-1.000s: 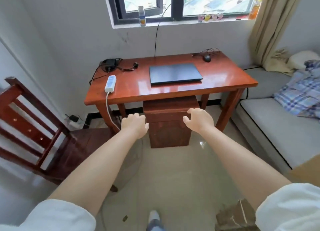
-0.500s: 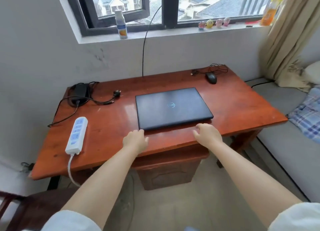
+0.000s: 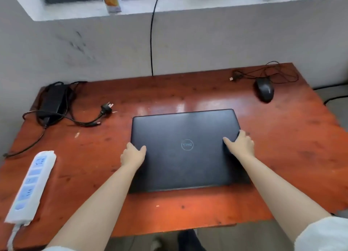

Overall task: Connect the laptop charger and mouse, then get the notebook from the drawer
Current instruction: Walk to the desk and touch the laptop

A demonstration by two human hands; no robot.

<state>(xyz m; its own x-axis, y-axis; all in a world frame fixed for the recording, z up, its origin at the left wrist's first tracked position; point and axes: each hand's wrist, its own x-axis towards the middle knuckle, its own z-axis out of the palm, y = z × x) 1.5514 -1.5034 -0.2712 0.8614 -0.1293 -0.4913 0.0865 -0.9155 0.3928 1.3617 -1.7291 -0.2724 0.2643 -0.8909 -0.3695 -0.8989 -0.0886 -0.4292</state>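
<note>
While I look down at the red-brown desk (image 3: pixel 188 209), my left hand (image 3: pixel 132 155) grasps the left edge of the closed black laptop (image 3: pixel 185 151), with the thumb lying on the lid and the other fingers curled around the side. My right hand (image 3: pixel 240 144) grasps the right edge in the same way, thumb on the lid, fingers wrapped over the side near the far corner. The laptop lies flat at the centre of the desk, its round logo between my two hands. From the laptop, the charger (image 3: pixel 53 102) rests at about ten o'clock near the far left corner, a black brick with its cable in loose loops, and its plug (image 3: pixel 106 108) lies on the wood just beside it, toward the laptop. The black mouse (image 3: pixel 264 89) sits at about one o'clock, well apart from the laptop, with its thin cable (image 3: pixel 271 72) coiled behind it. A white power strip (image 3: pixel 31 186) lies at about eight o'clock, along the left edge of the desk. I cannot see the drawer or the notebook.
</note>
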